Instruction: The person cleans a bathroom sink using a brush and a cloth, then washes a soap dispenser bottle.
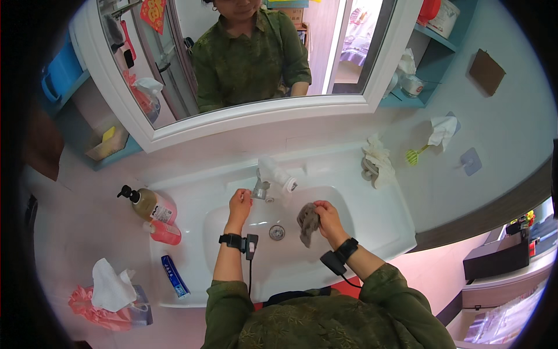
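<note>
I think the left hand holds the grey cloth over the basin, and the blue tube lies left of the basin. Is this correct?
Not quite: in the head view, the right hand holds the grey cloth over the basin. The blue tube does lie left of it.

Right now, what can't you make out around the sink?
All in the head view:
Gripped part of the grey cloth: hidden by the right hand.
Whether the left hand touches the faucet: too small to tell.
Top of the mirror: cut off by the upper edge.
</note>
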Tool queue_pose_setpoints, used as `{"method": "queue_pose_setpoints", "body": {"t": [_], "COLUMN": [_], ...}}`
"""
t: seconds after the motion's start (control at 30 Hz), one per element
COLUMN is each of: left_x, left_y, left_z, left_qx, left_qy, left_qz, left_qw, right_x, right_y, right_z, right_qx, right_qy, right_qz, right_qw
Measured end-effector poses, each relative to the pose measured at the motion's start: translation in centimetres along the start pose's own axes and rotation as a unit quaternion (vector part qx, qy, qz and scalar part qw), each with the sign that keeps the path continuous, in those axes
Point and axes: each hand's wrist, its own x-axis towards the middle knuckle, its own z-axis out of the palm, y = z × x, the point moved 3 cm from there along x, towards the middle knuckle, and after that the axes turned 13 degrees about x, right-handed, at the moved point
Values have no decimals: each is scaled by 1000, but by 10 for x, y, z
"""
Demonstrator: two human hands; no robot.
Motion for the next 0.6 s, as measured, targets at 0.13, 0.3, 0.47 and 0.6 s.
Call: {"method": "queue_pose_setpoints", "body": {"t": [0.13,0.3,0.47,0.6], "left_x": [-25,-88,-119,-105], "left_y": [-1,-31,2,-28], "left_z": [19,96,160,168], "left_qx": [-94,-245,-437,-470], "left_qy": [37,-157,-258,-253], "left_qz": [-86,-278,-307,-227], "left_qw": [991,915,805,814], "right_x": [26,24,-16,-36], "right_y": [9,33,43,48], "right_z": [4,3,-23,-13], "right_qx": [-13,-53,-215,-321], "right_qy": [-4,-10,-59,-177], "right_qz": [-26,-38,-30,-197], "right_qw": [1000,998,974,909]}}
